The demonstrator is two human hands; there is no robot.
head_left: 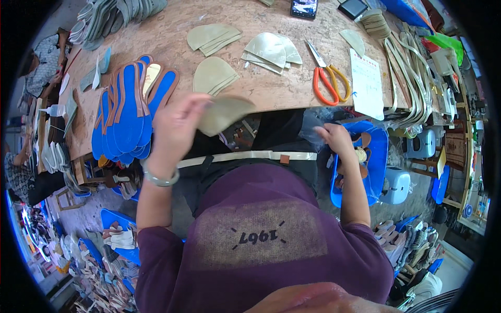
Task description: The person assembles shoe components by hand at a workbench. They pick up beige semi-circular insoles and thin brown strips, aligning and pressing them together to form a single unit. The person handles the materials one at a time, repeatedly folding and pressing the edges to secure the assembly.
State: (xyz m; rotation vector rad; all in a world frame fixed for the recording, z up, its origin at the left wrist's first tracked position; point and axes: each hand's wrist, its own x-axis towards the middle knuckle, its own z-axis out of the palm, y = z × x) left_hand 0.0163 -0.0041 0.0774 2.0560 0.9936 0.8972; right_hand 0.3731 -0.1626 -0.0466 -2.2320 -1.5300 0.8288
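Note:
My left hand [178, 124], a bracelet at its wrist, pinches a beige half-round sheet piece [223, 116] just off the table's near edge. Both are slightly blurred. Fanned stacks of similar pieces lie beyond it: one stack [215, 74] closest, another stack [211, 37] farther back, and a paler, glossy stack [266, 51] to the right. My right hand [338, 140] is over the blue bin's left side with its fingers curled in. Crumpled clear plastic [311, 125] is by its fingertips; whether they grip it is unclear.
Blue insoles with brown edging [125, 122] lie fanned at left. Orange-and-yellow-handled scissors [326, 78] rest near a written paper sheet [367, 81]. Long pale strips [409, 78] hang at the right edge. A blue bin [378, 167] holds shoe parts. A phone [304, 8] stands at the back.

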